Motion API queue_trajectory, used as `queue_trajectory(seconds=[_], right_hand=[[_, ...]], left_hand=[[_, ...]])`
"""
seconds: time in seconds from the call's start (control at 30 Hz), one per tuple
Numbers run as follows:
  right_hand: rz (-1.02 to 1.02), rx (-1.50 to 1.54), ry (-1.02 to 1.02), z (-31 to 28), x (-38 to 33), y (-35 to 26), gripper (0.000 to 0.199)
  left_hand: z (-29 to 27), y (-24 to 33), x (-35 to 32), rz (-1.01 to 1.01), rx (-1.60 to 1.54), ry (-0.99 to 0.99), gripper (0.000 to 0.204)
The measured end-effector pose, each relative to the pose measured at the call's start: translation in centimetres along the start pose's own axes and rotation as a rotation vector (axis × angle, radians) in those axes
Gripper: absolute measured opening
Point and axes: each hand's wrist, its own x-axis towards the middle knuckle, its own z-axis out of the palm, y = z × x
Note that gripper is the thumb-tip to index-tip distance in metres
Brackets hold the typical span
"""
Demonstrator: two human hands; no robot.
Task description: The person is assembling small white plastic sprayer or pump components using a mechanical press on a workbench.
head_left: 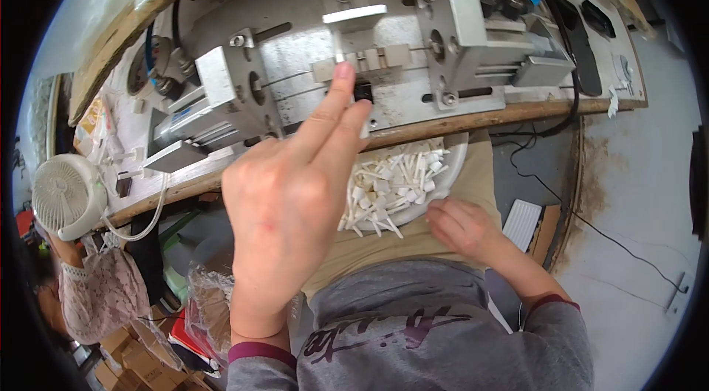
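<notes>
My left hand [284, 195] reaches up over the bench edge with its index and middle fingers stretched out. The index fingertip touches a slim white plastic piece [339, 47] at a metal fixture block [384, 58]; the thumb and the other fingers are hidden beneath the hand. Just beside the fingertips sits a small black block [362, 91]. On my lap rests a white basin [459, 162] heaped with short white plastic pieces [388, 183]. My right hand [465, 230] lies against the basin's right rim, its fingers curled together and their tips out of sight.
Metal cylinder units flank the fixture, left [221, 95] and right [480, 51]. A metal bracket [354, 14] stands behind. At the left bench end is a white fan [63, 195]; at the right lie a dark phone-like object [583, 55] and cables. Another person's lace sleeve [96, 295] shows lower left.
</notes>
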Motion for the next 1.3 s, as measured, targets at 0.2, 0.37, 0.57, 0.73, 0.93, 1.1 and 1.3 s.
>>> queue_trajectory(seconds=[0.2, 0.37, 0.57, 0.73, 0.93, 1.1, 1.3], right_hand=[[0.194, 0.475, 0.211, 0.7, 1.5, -5.2, 0.023], [0.56, 1.031, 0.31, -1.3, 2.1, -4.9, 0.017], [0.752, 1.401, 0.318, -5.5, 5.4, -3.2, 0.01], [0.706, 1.572, 0.285, -7.5, 6.7, -2.4, 0.013], [0.612, 1.273, 0.6, -9.3, 6.0, 0.8, 0.016], [0.744, 1.253, 0.249, -7.2, 6.6, -2.9, 0.022], [0.686, 1.52, 0.304, -5.5, 7.0, -4.0, 0.024]], left_hand=[[0.2, -0.2, -0.4, -0.007, -0.159, 0.022, 0.033], [-0.6, 1.3, -3.6, 0.051, -0.637, -0.126, 0.046], [1.5, 2.3, -6.0, 0.129, -0.858, -0.183, 0.039], [1.0, 3.5, -5.2, 0.078, -0.909, -0.115, 0.031], [1.7, 2.9, -5.5, 0.245, -1.072, -0.072, 0.029], [1.7, 3.2, -6.3, 0.23, -0.834, -0.004, 0.027], [1.8, 2.9, -6.9, 0.254, -0.772, 0.032, 0.03]])
